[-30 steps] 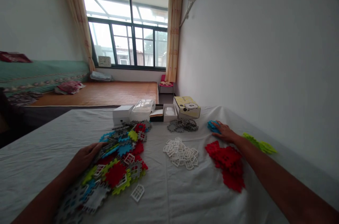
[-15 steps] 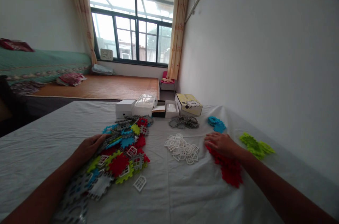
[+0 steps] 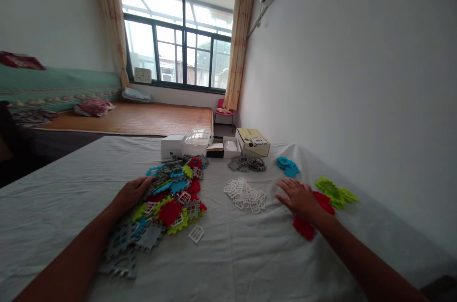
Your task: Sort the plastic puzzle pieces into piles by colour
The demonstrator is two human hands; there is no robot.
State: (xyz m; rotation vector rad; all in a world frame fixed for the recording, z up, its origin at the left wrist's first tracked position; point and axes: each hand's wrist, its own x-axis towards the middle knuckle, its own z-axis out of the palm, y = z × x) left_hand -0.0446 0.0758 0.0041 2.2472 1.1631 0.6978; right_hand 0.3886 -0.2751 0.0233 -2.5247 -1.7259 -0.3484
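My left hand (image 3: 133, 193) rests with outstretched fingers against the left edge of a mixed heap of notched plastic building pieces (image 3: 170, 212), in red, blue, green and grey. My right hand (image 3: 299, 197) is open, fingers spread, lying over the red pieces (image 3: 304, 228) and covering part of them; more red shows beyond its wrist side. To its left is a pile of white window-shaped pieces (image 3: 244, 195). Blue pieces (image 3: 288, 166) lie just beyond its fingertips, and lime green pieces (image 3: 334, 192) are off to its right.
Grey pieces (image 3: 247, 164) lie at the back, before a yellow box (image 3: 253, 142), a clear plastic container (image 3: 197, 142) and a white box (image 3: 172, 145). One loose white window piece (image 3: 196, 234) is near the heap. A wall (image 3: 374, 102) borders the right side.
The view has shifted slightly. My right hand has moved over the red pieces, which now show on both sides of it. My left hand stays at the edge of the mixed heap.
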